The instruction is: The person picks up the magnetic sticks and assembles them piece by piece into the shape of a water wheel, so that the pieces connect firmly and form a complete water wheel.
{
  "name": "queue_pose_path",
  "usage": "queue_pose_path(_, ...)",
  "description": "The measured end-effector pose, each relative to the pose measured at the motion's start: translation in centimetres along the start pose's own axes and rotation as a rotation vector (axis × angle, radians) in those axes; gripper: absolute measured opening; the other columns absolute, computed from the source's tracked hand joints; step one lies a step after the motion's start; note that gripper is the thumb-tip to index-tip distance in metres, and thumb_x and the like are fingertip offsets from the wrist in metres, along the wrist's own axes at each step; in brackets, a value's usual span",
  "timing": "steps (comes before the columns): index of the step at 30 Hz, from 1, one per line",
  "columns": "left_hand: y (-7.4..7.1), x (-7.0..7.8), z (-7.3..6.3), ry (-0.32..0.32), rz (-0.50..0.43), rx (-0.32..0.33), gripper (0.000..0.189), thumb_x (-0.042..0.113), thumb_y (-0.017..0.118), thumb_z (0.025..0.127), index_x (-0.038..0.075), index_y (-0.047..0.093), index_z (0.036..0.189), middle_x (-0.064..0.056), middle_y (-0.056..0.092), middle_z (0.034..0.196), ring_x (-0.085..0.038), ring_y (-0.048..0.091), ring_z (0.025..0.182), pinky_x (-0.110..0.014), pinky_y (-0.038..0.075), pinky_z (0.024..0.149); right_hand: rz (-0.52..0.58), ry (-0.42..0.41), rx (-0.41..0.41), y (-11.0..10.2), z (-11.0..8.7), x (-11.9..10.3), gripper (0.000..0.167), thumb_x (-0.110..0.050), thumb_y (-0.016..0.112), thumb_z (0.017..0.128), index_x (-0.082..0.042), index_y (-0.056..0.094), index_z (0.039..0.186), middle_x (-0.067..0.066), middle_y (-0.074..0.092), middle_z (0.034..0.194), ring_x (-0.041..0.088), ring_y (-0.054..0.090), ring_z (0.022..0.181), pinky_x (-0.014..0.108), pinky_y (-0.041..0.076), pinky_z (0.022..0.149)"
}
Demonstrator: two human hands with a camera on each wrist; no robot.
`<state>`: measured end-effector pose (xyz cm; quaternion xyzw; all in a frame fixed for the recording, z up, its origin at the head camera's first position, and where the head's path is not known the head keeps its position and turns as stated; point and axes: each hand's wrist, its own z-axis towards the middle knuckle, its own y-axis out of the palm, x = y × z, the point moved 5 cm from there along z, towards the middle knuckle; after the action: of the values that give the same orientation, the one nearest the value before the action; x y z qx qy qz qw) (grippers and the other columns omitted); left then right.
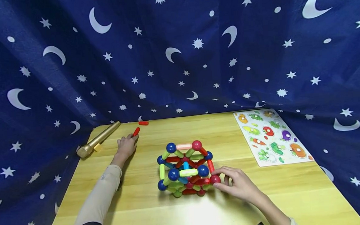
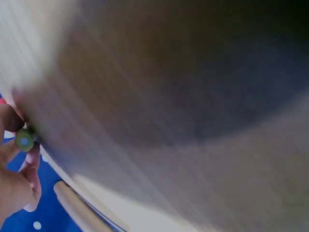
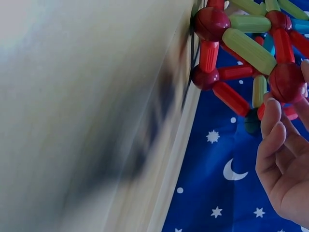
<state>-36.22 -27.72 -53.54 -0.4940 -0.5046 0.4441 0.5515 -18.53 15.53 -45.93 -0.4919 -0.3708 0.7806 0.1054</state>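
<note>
At the table's far left, my left hand [image 1: 127, 146] pinches a magnetic building rod [image 1: 136, 131], red in the head view. In the left wrist view, a rod end [image 2: 24, 140] between finger and thumb looks olive with a pale centre. My right hand [image 1: 235, 184] holds a red ball [image 1: 215, 179] with thumb and fingertips at the right side of a magnetic ball-and-rod structure [image 1: 188, 172]. A red rod [image 1: 210, 166] rises from that ball. Blue and red balls joined by green, red, blue and pink rods make up the frame, which stands mid-table.
Another red rod [image 1: 143, 123] lies at the back edge. A gold microphone [image 1: 98, 140] lies along the left edge beside a small yellow-orange block [image 1: 97, 147]. At the back right is a vegetable puzzle board [image 1: 273, 137]. A starry blue curtain [image 1: 177, 59] hangs behind the table.
</note>
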Motion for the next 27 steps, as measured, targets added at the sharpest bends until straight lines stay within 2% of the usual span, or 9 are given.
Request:
queue_pose_path(3,-0.1,0.4,-0.6,0.004,-0.028,-0.005,0.056,0.007,0.064,0.089,0.017,0.050,0.142,-0.024,0.048,0.142,-0.050,0.056,0.100,-0.050,0.036,0.073,-0.015,0.006,0.002,0.0,-0.3,-0.2,0.027,-0.027,0.077,0.083,-0.022,0.069,0.109,-0.016,0.066,0.090,-0.007,0.048,0.058,0.017,0.040,0.050)
queue_pose_path(5,-1.0,0.7,-1.2,-0.016,-0.118,0.034,0.057,0.005,0.061,0.090,0.016,0.047,0.144,-0.028,0.047,0.140,-0.052,0.055,0.104,-0.051,0.036,0.075,-0.019,0.016,0.003,0.0,-0.4,-0.3,0.028,-0.028,0.077,0.083,-0.022,0.069,0.110,-0.016,0.066,0.091,-0.006,0.049,0.058,0.016,0.039,0.051)
queue_pose_path(9,-5.8,3.0,-3.7,-0.038,-0.401,0.229,0.048,0.005,0.060,0.093,0.004,0.050,0.139,-0.030,0.059,0.125,-0.049,0.059,0.108,-0.058,0.040,0.089,-0.008,0.046,0.017,0.0,-0.4,-0.4,0.031,-0.028,0.077,0.083,-0.024,0.068,0.112,-0.013,0.068,0.092,-0.005,0.050,0.058,0.017,0.040,0.052)
queue_pose_path(13,-12.3,9.2,-7.9,0.078,-0.622,0.410,0.038,0.013,0.072,0.087,0.004,0.066,0.124,-0.019,0.072,0.104,-0.035,0.067,0.098,-0.049,0.048,0.085,0.027,0.082,0.046,-0.1,-0.5,-0.3,0.039,-0.025,0.079,0.081,-0.018,0.065,0.117,-0.003,0.070,0.096,-0.004,0.051,0.058,0.018,0.042,0.051)
queue_pose_path(16,-16.1,15.9,-10.9,0.314,-0.686,0.466,0.034,0.014,0.079,0.081,0.009,0.072,0.114,-0.009,0.075,0.099,-0.023,0.070,0.091,-0.040,0.055,0.079,0.051,0.111,0.057,-0.2,-0.5,-0.1,0.040,-0.023,0.079,0.080,-0.015,0.063,0.115,0.002,0.071,0.098,-0.002,0.053,0.059,0.019,0.042,0.051)
queue_pose_path(18,-17.5,20.6,-12.2,0.500,-0.696,0.433,0.033,0.013,0.079,0.080,0.010,0.072,0.112,-0.006,0.075,0.102,-0.017,0.071,0.086,-0.032,0.057,0.073,0.076,0.142,0.054,-0.2,-0.6,0.1,0.037,-0.023,0.080,0.080,-0.016,0.063,0.113,0.002,0.071,0.099,-0.001,0.054,0.059,0.020,0.043,0.050)
queue_pose_path(21,-17.9,26.6,-13.0,0.708,-0.647,0.295,0.031,0.016,0.076,0.085,0.009,0.069,0.114,-0.004,0.075,0.106,-0.013,0.072,0.089,-0.023,0.057,0.074,0.111,0.197,0.047,-0.2,-0.7,0.4,0.034,-0.025,0.080,0.081,-0.019,0.064,0.110,0.003,0.071,0.101,0.001,0.056,0.060,0.021,0.044,0.049)
queue_pose_path(23,-17.3,29.3,-13.0,0.770,-0.597,0.187,0.029,0.019,0.073,0.087,0.010,0.066,0.114,-0.003,0.075,0.104,-0.011,0.072,0.087,-0.018,0.055,0.073,0.143,0.227,0.042,-0.1,-0.9,0.6,0.033,-0.026,0.078,0.082,-0.019,0.063,0.110,0.005,0.070,0.107,0.002,0.058,0.061,0.022,0.045,0.051)
queue_pose_path(27,-15.6,31.5,-12.6,0.736,-0.492,0.035,0.026,0.021,0.074,0.088,0.014,0.058,0.107,0.002,0.075,0.089,-0.006,0.063,0.066,-0.014,0.047,0.063,0.198,0.259,0.027,0.4,-1.2,0.6,0.033,-0.028,0.077,0.083,-0.018,0.063,0.112,0.009,0.069,0.112,0.006,0.060,0.062,0.023,0.047,0.055)
